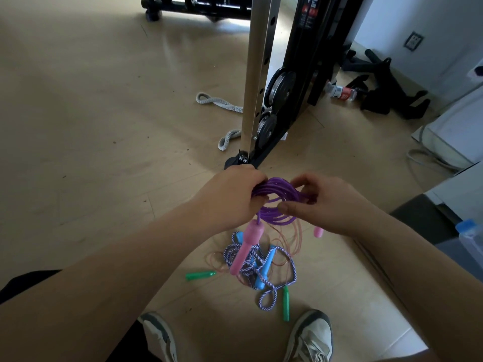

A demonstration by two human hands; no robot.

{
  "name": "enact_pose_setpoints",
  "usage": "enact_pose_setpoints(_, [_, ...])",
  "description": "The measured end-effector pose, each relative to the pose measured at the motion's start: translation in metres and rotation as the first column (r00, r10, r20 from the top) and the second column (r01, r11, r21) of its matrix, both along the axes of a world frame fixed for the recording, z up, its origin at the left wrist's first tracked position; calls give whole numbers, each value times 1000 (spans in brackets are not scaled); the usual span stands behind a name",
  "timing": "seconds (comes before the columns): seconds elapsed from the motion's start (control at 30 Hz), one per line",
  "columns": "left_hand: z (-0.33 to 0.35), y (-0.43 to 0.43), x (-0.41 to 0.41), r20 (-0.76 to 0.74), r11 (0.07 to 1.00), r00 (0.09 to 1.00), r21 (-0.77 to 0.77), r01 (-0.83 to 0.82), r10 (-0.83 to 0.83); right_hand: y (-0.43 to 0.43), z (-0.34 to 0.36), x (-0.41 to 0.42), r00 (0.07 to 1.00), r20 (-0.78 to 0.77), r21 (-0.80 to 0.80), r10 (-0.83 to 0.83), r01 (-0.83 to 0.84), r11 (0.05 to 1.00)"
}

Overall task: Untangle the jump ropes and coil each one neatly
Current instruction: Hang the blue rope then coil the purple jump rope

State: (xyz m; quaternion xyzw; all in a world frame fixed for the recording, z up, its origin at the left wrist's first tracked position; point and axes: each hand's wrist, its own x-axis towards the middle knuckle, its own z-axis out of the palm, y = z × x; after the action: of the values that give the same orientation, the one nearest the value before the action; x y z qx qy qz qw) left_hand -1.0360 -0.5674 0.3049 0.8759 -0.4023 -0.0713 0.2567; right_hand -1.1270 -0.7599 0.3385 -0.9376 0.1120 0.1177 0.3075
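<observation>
Coiling looks to be nearly done on the glossy purple plastic jump rope, which is held up in front of the body as a bundle of loops above the pale wooden floor. The bundle's left side is gripped by the left hand, fingers curled round the strands. The opposite side is pinched by the right hand, thumb below and fingers curled above. One long pink foam handle is seen hanging below the left hand, and the second pink handle is seen poking out under the right.

For a neat finish, the loops are best made equal in size and laid flat together, with a firm left grip so that no turn slips out. The loose end should be wrapped round the bundle or tucked through, probably by the right hand, and both handles brought side by side. Twist is better rolled out between the fingertips than forced.

On the floor below, a purple-and-white braided rope with blue handles is seen knotted up with a thin pinkish clear cord with green handles. Neither of those is coiled yet.
</observation>
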Motion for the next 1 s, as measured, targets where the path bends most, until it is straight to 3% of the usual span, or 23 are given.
enact_pose_setpoints(0.23, [2, 7, 19, 11, 988, 990, -69, -137, 138, -19, -6, -2, 999, -49, 168, -13, 21, 986])
enact_pose_setpoints(0.47, [1, 7, 22, 28, 978, 980, -64, -197, 199, -29, -15, -6, 970, -244, 372, 19, 75, 925])
enact_pose_setpoints(0.67, [2, 7, 21, 47, 978, 977, -25, -209, 210, -28, -13, -6, 933, -358, 549, -34, 240, 801])
enact_pose_setpoints(0.73, [2, 7, 21, 38, 977, 976, 2, -215, 215, -29, -12, -6, 938, -326, 569, -117, 293, 768])
enact_pose_setpoints(0.9, [-2, 1, 9, -11, 980, 984, 94, -177, 179, -20, 5, 0, 917, -222, 815, -330, 360, 453])
enact_pose_setpoints(1.0, [-6, -7, -2, -33, 988, 994, 119, -96, 101, -15, 5, 5, 921, -158, 837, -357, 317, 445])
